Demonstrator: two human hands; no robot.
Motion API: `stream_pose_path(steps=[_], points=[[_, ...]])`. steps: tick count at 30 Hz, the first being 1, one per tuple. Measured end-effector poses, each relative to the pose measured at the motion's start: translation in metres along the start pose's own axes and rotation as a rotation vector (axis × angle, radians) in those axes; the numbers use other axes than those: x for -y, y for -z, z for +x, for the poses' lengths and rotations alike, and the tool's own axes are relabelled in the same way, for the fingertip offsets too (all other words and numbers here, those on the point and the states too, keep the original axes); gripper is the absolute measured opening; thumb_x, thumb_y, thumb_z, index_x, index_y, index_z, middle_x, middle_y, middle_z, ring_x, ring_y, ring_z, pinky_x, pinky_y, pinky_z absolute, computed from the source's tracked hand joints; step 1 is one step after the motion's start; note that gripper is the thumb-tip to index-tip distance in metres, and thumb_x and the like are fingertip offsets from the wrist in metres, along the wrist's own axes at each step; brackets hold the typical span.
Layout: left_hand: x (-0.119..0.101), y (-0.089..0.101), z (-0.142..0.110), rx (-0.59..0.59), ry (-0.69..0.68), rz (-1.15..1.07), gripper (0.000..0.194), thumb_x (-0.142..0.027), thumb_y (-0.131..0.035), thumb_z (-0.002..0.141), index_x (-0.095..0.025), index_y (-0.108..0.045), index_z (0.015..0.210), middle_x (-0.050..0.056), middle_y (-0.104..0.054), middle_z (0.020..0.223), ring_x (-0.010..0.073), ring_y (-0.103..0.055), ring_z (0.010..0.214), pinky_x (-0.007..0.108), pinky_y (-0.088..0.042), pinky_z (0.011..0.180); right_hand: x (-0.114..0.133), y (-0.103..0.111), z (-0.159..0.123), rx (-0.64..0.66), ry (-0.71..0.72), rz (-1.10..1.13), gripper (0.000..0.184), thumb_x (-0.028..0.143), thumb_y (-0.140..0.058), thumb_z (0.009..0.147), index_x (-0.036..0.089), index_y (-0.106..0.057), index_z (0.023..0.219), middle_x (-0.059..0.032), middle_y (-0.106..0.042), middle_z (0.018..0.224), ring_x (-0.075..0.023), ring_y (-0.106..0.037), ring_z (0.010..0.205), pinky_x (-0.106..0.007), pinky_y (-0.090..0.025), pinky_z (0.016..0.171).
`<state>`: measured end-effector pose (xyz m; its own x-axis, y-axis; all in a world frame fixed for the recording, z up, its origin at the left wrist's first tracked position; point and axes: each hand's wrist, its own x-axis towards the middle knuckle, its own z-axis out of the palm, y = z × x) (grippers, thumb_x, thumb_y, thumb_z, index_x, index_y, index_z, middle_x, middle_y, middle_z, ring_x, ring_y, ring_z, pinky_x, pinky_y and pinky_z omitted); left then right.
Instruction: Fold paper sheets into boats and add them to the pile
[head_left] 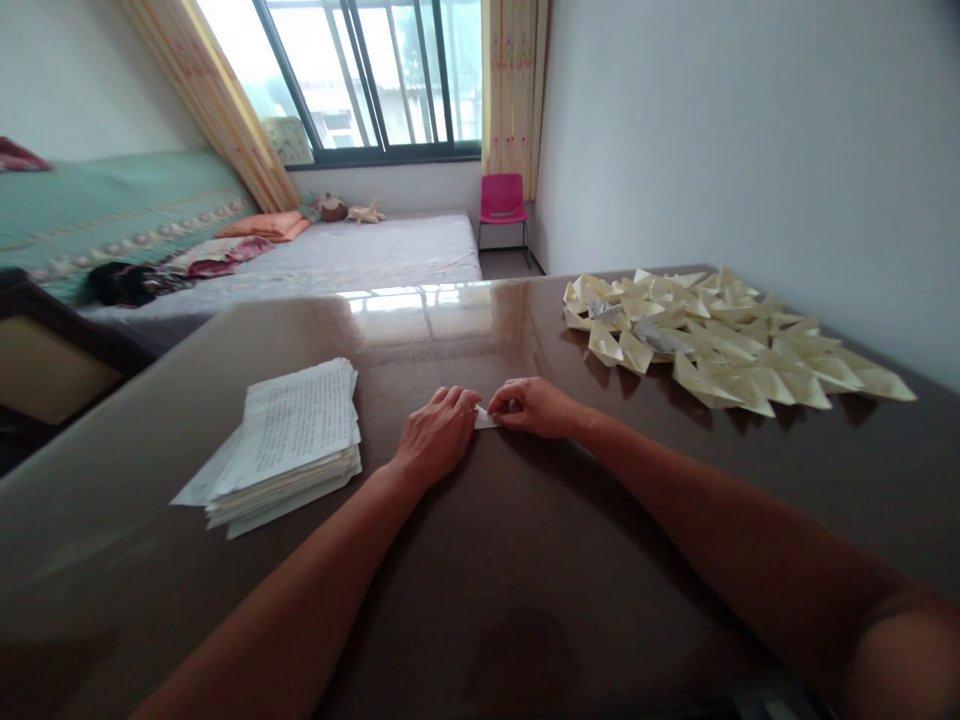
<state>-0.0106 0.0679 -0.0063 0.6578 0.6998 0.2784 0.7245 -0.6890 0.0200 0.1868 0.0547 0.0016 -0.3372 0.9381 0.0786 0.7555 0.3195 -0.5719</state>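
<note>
A small piece of folded paper point(486, 418) lies on the brown table between my hands, mostly covered by fingers. My left hand point(441, 432) rests palm down with its fingers together and holds the paper's left end against the tabletop. At the other end, my right hand point(534, 408) pinches the paper between thumb and fingers. Left of my left hand sits a stack of printed sheets point(304, 425), its edges uneven. Beyond my right hand, many cream folded paper boats point(720, 340) are spread in a group, with a couple of grey printed ones among them.
The glossy brown table point(465, 600) spans the foreground, meeting a white wall point(735, 140) on the right. Past its far edge are a bed point(397, 245) and a pink chair point(503, 202) under a window. A dark chair back point(52, 350) stands at the left edge.
</note>
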Motion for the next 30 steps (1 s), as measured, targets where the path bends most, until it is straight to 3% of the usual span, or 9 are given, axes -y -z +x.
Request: stream_pose_path(steps=[5, 12, 17, 21, 24, 30], points=[[0.004, 0.003, -0.002, 0.010, -0.055, -0.041, 0.024, -0.038, -0.039, 0.096, -0.028, -0.060, 0.101, 0.001, -0.061, 0.104, 0.0196, -0.051, 0.100, 0.026, -0.044, 0.065, 0.000, -0.001, 0.000, -0.012, -0.024, 0.015, 0.016, 0.025, -0.062, 0.079, 0.019, -0.074, 0.087, -0.0007, -0.069, 0.075, -0.0107, -0.058, 0.065, -0.019, -0.037, 0.059], [0.000, 0.002, 0.000, -0.005, -0.088, 0.021, 0.024, -0.032, -0.037, 0.097, -0.023, -0.060, 0.093, 0.003, -0.062, 0.093, 0.0183, -0.053, 0.092, 0.026, -0.043, 0.066, 0.000, -0.001, 0.000, 0.024, -0.055, 0.023, 0.017, 0.027, -0.067, 0.075, 0.019, -0.073, 0.089, 0.0002, -0.069, 0.076, -0.0103, -0.056, 0.064, -0.018, -0.035, 0.056], [-0.001, 0.002, -0.001, -0.015, -0.065, 0.010, 0.026, -0.034, -0.036, 0.097, -0.022, -0.059, 0.092, 0.003, -0.062, 0.089, 0.0178, -0.054, 0.091, 0.026, -0.044, 0.069, 0.001, -0.002, -0.001, -0.001, -0.027, -0.021, 0.019, 0.031, -0.062, 0.080, 0.020, -0.073, 0.090, -0.0016, -0.070, 0.080, -0.0113, -0.057, 0.067, -0.020, -0.037, 0.060], [0.005, -0.004, 0.000, -0.061, -0.028, -0.016, 0.029, -0.039, -0.039, 0.096, -0.023, -0.059, 0.110, 0.005, -0.063, 0.110, 0.0216, -0.051, 0.108, 0.032, -0.046, 0.084, 0.004, -0.004, 0.000, 0.007, -0.053, -0.091, 0.022, 0.032, -0.053, 0.086, 0.023, -0.072, 0.092, -0.0019, -0.072, 0.088, -0.0141, -0.061, 0.076, -0.021, -0.039, 0.066], [0.010, -0.012, 0.001, -0.050, -0.006, -0.039, 0.039, -0.037, -0.040, 0.095, -0.021, -0.049, 0.130, 0.007, -0.055, 0.130, 0.0251, -0.044, 0.123, 0.039, -0.042, 0.097, 0.009, -0.008, -0.002, -0.017, -0.127, -0.176, 0.022, 0.033, -0.051, 0.087, 0.025, -0.067, 0.100, -0.0015, -0.071, 0.094, -0.0166, -0.063, 0.084, -0.023, -0.039, 0.067], [0.016, -0.016, 0.001, 0.033, -0.013, -0.045, 0.041, -0.038, -0.037, 0.096, -0.025, -0.049, 0.133, 0.008, -0.053, 0.133, 0.0265, -0.045, 0.123, 0.043, -0.041, 0.098, 0.020, -0.013, -0.008, -0.104, -0.135, -0.343, 0.024, 0.034, -0.047, 0.090, 0.022, -0.056, 0.109, -0.0066, -0.064, 0.111, -0.0194, -0.062, 0.088, -0.026, -0.040, 0.066]])
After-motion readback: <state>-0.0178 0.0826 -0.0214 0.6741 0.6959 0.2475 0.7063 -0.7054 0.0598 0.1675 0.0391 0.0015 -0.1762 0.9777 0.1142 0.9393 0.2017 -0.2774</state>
